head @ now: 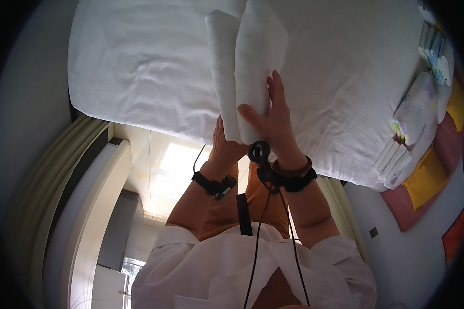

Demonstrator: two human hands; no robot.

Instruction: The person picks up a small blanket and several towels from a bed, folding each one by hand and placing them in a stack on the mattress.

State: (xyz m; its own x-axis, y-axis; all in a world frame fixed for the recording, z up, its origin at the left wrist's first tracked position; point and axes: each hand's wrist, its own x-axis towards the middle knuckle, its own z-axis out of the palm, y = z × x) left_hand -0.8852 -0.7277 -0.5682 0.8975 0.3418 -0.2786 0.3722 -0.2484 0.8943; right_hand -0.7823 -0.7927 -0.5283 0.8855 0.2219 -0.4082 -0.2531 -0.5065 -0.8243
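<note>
A folded white cloth (pixel 255 73), thick and towel-like, lies lengthwise on the white bed sheet (pixel 139 77), its near end at the bed's edge. A groove runs between its narrower left fold and its wider right fold. My left hand (pixel 227 143) grips the near end from the left, fingers pointing up along the side and partly hidden by the cloth. My right hand (pixel 275 123) holds the right fold, thumb across its top and fingers along its right side. Both wrists carry black straps with small devices, and a round black camera-like part (pixel 259 151) sits near my right wrist.
Toward the bed's right end lie small folded white cloths (pixel 392 160), a printed folded bundle (pixel 417 110) and another stack of folded items (pixel 435 52). Yellow (pixel 427 179) and pink fabric (pixel 400 206) borders them. A pale curtain (pixel 58 170) hangs at left, above tiled floor (pixel 139 154).
</note>
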